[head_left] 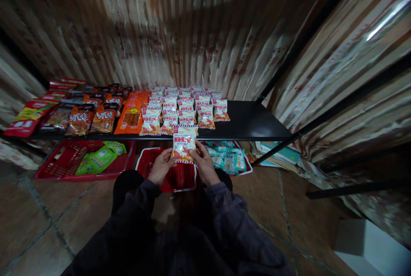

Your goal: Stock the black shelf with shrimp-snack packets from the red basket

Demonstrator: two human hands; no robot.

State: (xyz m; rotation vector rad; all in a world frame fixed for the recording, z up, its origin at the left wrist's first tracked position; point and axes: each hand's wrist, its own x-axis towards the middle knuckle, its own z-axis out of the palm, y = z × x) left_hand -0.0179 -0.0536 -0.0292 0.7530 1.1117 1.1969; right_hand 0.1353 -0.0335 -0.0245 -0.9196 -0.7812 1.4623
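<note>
A white snack bag (184,142) with red lettering and a striped edge is held upright in front of the shelf's front edge. My left hand (162,165) grips its lower left side, and my right hand (204,163) holds the right side with the thumb on the front. Behind it, rows of matching snack bags (169,118) lie on the black shelf (253,123). An orange snack bag (130,115) lies just left of those rows. Below the held bag is a red basket (173,184) with white trim.
Farther left on the shelf are dark-and-orange bags (103,118) and red bags (30,117). Underneath, a red basket (61,160) holds green packets (102,158), while teal packets (229,159) fill another basket. Black posts (279,147) stand at right. A white box (374,241) sits on the floor.
</note>
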